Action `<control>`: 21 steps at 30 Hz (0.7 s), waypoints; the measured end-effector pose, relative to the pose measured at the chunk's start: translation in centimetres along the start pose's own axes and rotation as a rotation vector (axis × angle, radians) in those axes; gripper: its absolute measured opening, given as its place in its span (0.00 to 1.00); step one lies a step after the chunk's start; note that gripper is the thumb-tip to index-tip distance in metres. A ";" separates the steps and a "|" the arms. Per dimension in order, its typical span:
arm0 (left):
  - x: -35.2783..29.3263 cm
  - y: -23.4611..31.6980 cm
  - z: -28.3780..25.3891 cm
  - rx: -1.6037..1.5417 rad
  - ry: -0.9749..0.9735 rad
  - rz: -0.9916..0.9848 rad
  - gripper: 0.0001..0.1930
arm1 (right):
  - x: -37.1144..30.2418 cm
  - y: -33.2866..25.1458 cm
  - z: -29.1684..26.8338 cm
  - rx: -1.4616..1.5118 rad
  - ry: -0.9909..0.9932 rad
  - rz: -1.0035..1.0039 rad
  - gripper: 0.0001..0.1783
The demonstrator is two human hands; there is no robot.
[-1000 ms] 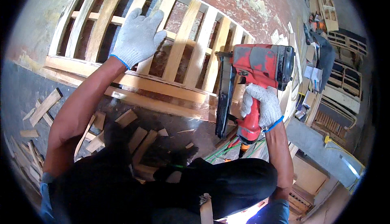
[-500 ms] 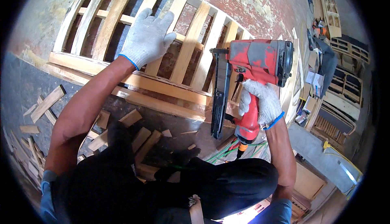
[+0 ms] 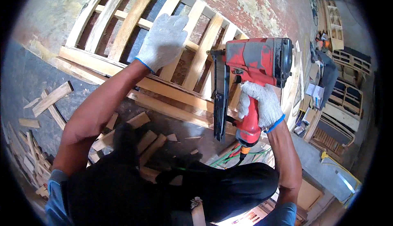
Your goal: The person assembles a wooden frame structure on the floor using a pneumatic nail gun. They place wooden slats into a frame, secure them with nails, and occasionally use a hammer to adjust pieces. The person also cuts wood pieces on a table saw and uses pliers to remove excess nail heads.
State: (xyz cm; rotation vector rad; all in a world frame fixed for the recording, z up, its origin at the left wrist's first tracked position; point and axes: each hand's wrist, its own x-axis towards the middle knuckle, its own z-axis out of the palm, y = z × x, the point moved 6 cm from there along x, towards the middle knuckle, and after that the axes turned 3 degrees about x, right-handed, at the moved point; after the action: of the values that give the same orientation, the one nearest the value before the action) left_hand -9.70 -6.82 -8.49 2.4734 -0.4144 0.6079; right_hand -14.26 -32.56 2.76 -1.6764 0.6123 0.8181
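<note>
My right hand (image 3: 262,105), in a grey knit glove with a blue cuff, is wrapped round the handle of a red and black nail gun (image 3: 256,62). The tool's long black magazine (image 3: 221,99) points down toward my legs, and its nose faces left. My left hand (image 3: 164,39), gloved the same way, is stretched out with its fingers extended over the slatted wooden frame (image 3: 135,20). Whether it touches the slats I cannot tell. The frame lies in front of me, its pale slats running across between two long rails. Nothing is in my left hand.
Wood offcuts (image 3: 53,99) lie scattered on the floor at the left and around my legs. Green hoses (image 3: 229,155) run below the nail gun. Far right, more wooden frames (image 3: 352,62) stand near a grey bench (image 3: 335,170).
The slatted frame and floor have shifted slightly right in view. My left hand has moved right along the slats, its fingers now closer together. My right hand keeps hold of the nail gun.
</note>
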 end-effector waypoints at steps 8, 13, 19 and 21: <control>-0.4 -0.1 -0.8 -0.041 0.023 -0.005 0.10 | 0.4 0.2 1.4 -0.043 0.021 0.044 0.18; -0.1 -0.9 -1.2 -0.136 -0.141 -0.172 0.14 | 0.6 0.0 1.4 -0.109 -0.015 0.033 0.15; -4.1 -7.0 -7.8 0.187 -0.129 -0.414 0.15 | -2.7 1.1 -2.5 0.003 0.063 -0.067 0.12; -6.8 -9.0 -8.4 0.217 -0.175 -0.378 0.17 | -4.0 2.0 -4.8 0.032 0.103 -0.075 0.13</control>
State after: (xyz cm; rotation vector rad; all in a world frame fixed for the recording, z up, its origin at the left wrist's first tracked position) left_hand -14.62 6.33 -9.59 2.7240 0.0632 0.2932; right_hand -17.29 -37.73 5.39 -1.7097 0.6268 0.6681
